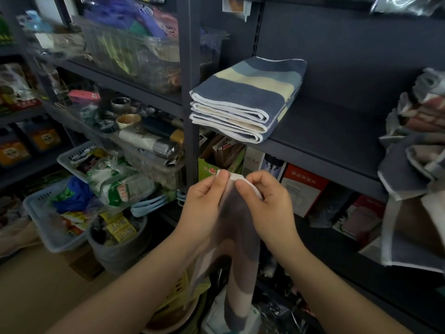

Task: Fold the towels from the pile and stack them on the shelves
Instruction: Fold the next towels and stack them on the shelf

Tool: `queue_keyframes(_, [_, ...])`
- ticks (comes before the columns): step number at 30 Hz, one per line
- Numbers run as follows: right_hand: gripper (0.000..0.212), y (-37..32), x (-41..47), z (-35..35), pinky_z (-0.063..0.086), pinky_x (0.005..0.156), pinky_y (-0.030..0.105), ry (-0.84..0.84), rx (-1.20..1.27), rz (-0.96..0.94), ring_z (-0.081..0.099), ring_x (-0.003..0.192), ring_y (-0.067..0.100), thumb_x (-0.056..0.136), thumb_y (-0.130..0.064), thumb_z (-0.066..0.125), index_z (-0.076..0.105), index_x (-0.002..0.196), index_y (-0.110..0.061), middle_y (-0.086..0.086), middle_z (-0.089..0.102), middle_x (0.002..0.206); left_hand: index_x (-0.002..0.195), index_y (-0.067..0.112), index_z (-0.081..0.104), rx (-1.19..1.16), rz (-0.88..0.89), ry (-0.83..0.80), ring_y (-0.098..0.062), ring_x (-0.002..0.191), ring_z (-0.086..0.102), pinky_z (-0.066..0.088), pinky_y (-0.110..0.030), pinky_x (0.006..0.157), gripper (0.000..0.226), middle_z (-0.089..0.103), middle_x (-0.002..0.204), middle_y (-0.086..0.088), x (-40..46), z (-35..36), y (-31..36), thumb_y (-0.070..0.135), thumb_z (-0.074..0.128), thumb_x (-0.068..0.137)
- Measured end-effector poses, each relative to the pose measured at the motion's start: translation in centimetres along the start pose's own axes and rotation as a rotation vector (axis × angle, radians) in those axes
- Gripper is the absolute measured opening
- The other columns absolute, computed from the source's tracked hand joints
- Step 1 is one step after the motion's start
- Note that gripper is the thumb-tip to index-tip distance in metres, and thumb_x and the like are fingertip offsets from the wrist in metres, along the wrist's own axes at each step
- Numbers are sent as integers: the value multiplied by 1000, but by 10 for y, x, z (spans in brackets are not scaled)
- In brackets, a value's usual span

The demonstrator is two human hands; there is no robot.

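Head view: our left hand [204, 201] and right hand [267, 201] pinch the towel [237, 227] top edge; it hangs lengthwise; folded stack [245, 97] sits above, ahead.

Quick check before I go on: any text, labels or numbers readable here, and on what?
"51": tag on the upper-left shelf, blurred, unsure.
Yellow packets in the bucket: print unreadable.
Red and white box under the shelf: characters too blurred.
Folded towels: no text.
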State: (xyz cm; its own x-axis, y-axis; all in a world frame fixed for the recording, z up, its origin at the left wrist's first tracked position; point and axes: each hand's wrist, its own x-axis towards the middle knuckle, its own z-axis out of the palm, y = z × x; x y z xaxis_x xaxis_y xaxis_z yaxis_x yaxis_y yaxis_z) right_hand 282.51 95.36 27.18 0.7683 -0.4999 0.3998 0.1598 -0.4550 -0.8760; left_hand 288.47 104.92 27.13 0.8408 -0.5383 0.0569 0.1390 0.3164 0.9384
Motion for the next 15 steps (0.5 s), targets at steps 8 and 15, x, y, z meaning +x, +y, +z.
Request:
queue_keyframes(8, [13, 3, -2, -6, 41, 62, 11, 83, -188, -116, 52, 74, 3, 85, -20, 64, 56, 74, -21, -7, 54, 79, 89, 3, 69, 200, 159, -108, -12, 75, 63, 51, -22, 68, 16, 68, 82, -11, 3, -5, 4, 9, 54, 89])
queue_keyframes(15, [5, 12, 5, -22, 42, 57, 19, -363, 133, 39, 53, 66, 8, 85, -22, 58, 55, 84, -18, -3, 57, 75, 73, 22, 70, 337, 256, -156, -6, 69, 60, 48, -19, 63, 14, 67, 71, 4, 14, -19, 11, 19, 59, 81])
